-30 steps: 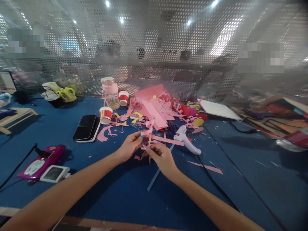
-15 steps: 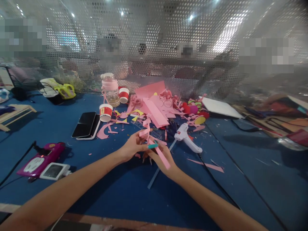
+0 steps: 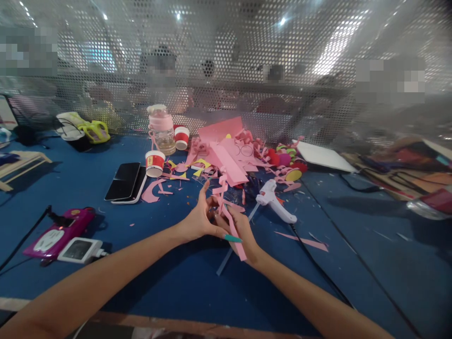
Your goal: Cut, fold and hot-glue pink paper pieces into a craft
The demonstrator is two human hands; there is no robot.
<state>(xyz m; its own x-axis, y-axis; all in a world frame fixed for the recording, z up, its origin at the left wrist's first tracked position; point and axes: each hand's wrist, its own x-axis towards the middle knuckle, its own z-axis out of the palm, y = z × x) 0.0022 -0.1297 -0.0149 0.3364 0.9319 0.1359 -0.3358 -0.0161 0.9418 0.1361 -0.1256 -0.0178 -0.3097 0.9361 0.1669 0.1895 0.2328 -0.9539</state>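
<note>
A folded pink paper strip (image 3: 229, 216) stands between my hands in the middle of the head view, its upper part zigzagged and its flat tail hanging down over my right palm. My right hand (image 3: 242, 231) is closed round the strip from the right, with its fingertips partly hidden. On the left, my left hand (image 3: 202, 219) has its thumb and index finger spread apart, the long green thumbnail lying by the strip's tail. Its other fingers are bent near the strip. A white glue gun (image 3: 275, 202) lies just right of my hands, a clear glue stick (image 3: 225, 262) below them.
Pink paper scraps (image 3: 229, 162) are heaped behind my hands. Two paper cups (image 3: 155, 163), a bottle (image 3: 162, 129) and phones (image 3: 123, 182) are at the left, with a purple device (image 3: 58, 235) nearer. The glue gun's cord (image 3: 319, 268) runs to the lower right.
My left thumb and index finger have spread apart, and the thumb has moved down and right. The strip's folded top has shifted slightly right, and its tail hangs a little lower.
</note>
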